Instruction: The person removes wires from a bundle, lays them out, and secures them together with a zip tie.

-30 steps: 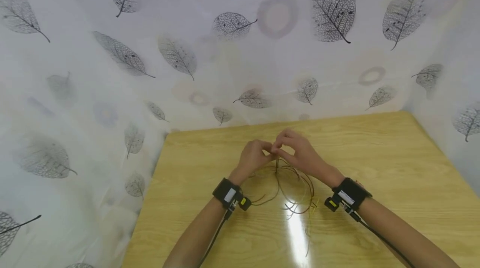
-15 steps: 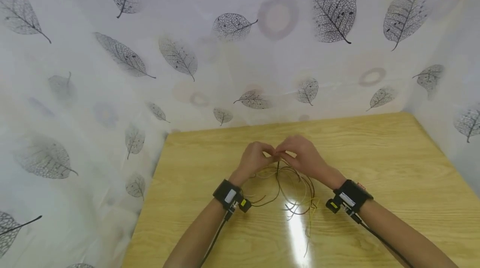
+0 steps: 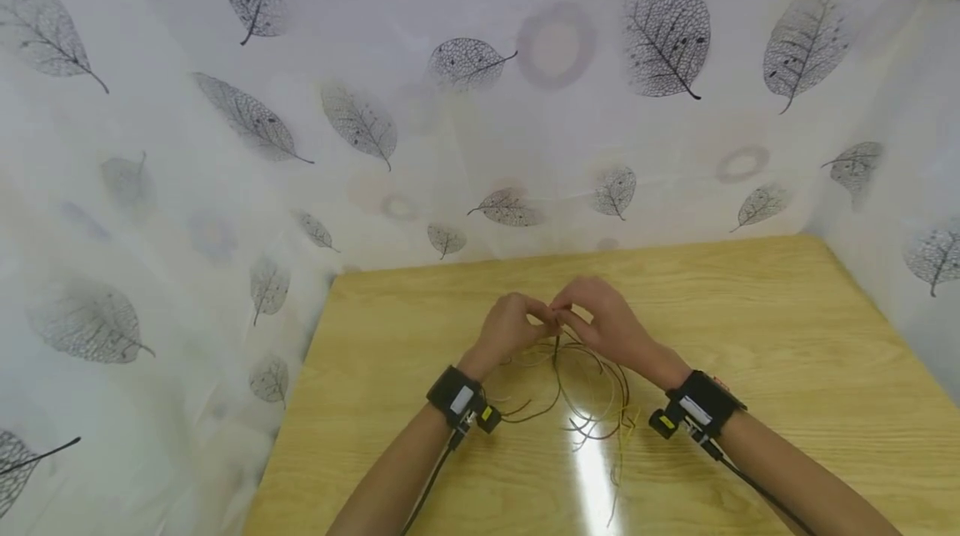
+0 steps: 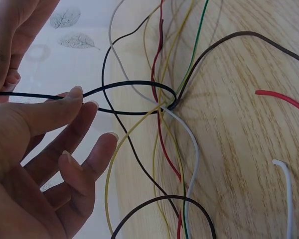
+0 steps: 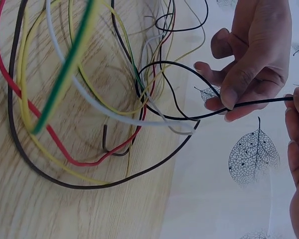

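My left hand (image 3: pixel 513 325) pinches a black wire (image 4: pixel 134 83) between thumb and forefinger, its other fingers loosely bent. Just beyond it, my right hand (image 3: pixel 609 325) pinches the same wire further along, the stretch between the hands pulled straight. In the left wrist view the black wire forms a narrow loop around a bundle of thin wires. The bundle includes a red wire (image 5: pixel 52 132), a white wire (image 5: pixel 89 101), a green-and-yellow wire (image 5: pixel 70 69) and a brown wire (image 4: pixel 251 33). In the head view, the wires hang and spread below the fingertips.
A wood-grain table (image 3: pixel 360 436) lies under the wires. Behind and beside it hangs white leaf-print cloth (image 3: pixel 420 144). Black wrist straps with small cameras and cables sit on both wrists. Loose ends of a red wire and a white wire show at the right of the left wrist view.
My right hand has come down slightly and its fingers have closed in beside the left fingertips. The head view has tilted up a little. The left hand keeps its pinch.
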